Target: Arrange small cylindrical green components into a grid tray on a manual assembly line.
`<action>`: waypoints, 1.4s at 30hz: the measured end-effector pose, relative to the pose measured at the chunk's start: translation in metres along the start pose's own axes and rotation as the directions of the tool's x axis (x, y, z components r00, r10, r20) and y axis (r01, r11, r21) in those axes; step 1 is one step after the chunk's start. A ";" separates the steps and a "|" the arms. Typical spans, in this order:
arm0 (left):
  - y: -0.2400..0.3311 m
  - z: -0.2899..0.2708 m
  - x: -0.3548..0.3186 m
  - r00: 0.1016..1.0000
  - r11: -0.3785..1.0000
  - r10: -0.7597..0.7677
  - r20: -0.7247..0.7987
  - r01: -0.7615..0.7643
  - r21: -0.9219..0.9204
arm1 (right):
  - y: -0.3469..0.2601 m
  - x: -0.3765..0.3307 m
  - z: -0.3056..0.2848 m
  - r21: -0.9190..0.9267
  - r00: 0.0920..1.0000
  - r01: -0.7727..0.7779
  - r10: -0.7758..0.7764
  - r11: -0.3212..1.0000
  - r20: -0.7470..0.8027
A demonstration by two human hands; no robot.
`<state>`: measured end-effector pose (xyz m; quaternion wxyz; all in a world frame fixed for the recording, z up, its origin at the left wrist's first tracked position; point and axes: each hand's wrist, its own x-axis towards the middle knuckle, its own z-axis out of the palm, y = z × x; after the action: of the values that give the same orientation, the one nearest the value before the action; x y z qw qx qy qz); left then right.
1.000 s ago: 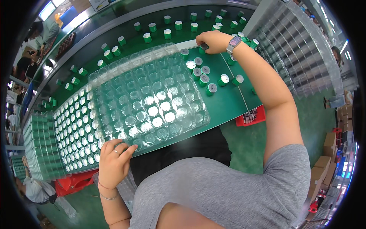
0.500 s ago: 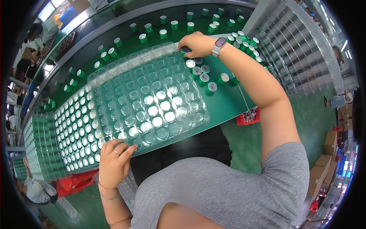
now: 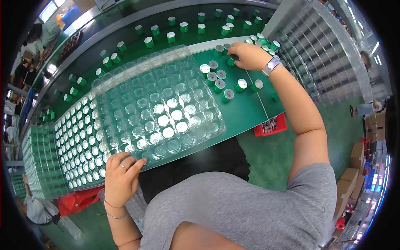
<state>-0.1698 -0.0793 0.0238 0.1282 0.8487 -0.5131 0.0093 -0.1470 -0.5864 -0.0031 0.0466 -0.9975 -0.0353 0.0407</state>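
A clear plastic tray [image 3: 156,109] with rows of round cups lies across the table in front of me. At its near left corner my left hand [image 3: 121,177] has its fingers bent over the rim, gripping it. To the right of the tray's far corner, my right hand [image 3: 251,57] pinches a small green canister [image 3: 231,61] with a dark top; the fingers partly cover it. Beside that hand stand two grey-topped canisters [image 3: 218,50]. Nearer me are several more grey-topped canisters [image 3: 219,86] and a few white-topped ones [image 3: 241,85].
A filled tray [image 3: 81,141] of white-topped canisters adjoins on the left, beside stacked trays [image 3: 39,160]. More canisters stand along the green belt [image 3: 189,38] behind. Nested clear trays [image 3: 323,54] rise at right. A red bin [image 3: 280,123] sits below the table edge.
My right hand has moved right, away from the tray's far right corner. Grey-topped canisters now show where it was. My left hand stays on the tray's rim.
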 end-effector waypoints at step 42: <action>0.007 -0.001 0.004 0.999 0.999 -0.003 -0.033 0.005 0.050 | -0.055 0.013 0.035 -0.016 0.970 -0.228 0.225 0.974 -0.091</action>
<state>-0.1737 -0.0853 0.0263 0.1154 0.8523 -0.5089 0.0355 -0.1405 -0.5278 -0.0342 0.0301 -0.9963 0.0804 0.0011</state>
